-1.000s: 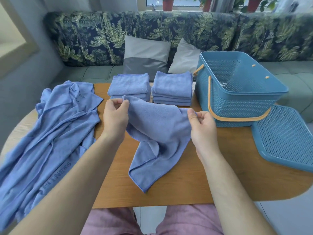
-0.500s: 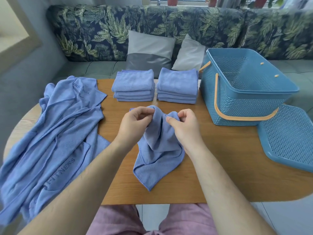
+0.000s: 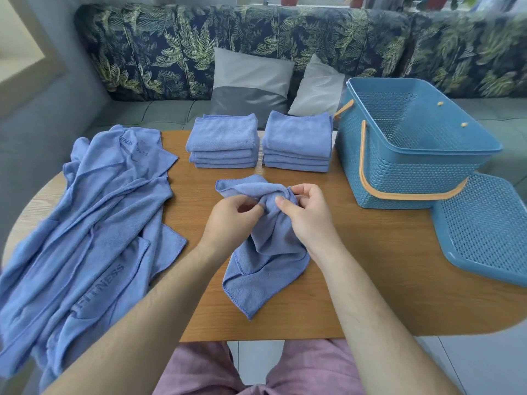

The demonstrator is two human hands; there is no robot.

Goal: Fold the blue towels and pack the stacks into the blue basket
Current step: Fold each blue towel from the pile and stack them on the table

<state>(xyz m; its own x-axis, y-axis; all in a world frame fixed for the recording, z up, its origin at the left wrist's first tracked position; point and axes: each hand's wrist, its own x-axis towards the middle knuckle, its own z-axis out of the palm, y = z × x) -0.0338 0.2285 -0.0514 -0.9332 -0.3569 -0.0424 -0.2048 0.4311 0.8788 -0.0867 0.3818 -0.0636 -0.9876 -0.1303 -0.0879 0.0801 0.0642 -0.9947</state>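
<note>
One towel [image 3: 265,252] is lying at the centre of the frame on the table [image 3: 370,295]. Its upper part is bunching between both hands and its lower corner is trailing toward the near table edge.

The left hand [image 3: 231,220] is pinching the gathered cloth with curled fingers and thumb. The right hand [image 3: 308,220] is gripping the same bunch, thumb on the near side and fingers curling over the top.

Change: a second ago the hands were holding the top edge well apart, with the towel spreading between them. They are now touching or nearly touching at the centre, and the cloth is collapsing into a narrow hanging fold. Judgement: the edge is being doubled over, or the grip is being reset. The first fold is starting, not finishing.

Counts:
- Two folded stacks are sitting at upper centre, the left stack [image 3: 224,141] and the right stack [image 3: 296,141], each appearing to hold four towels.
- One basket [image 3: 413,166] is standing at upper right, holding no towels yet.
- One lid [image 3: 484,229] is lying just below and right of it.
- One pile [image 3: 85,223] of unfolded towels is covering the left of the frame. Its number cannot be told.
- Two cushions [image 3: 251,81] are leaning on the sofa [image 3: 171,47] at the top.
</note>
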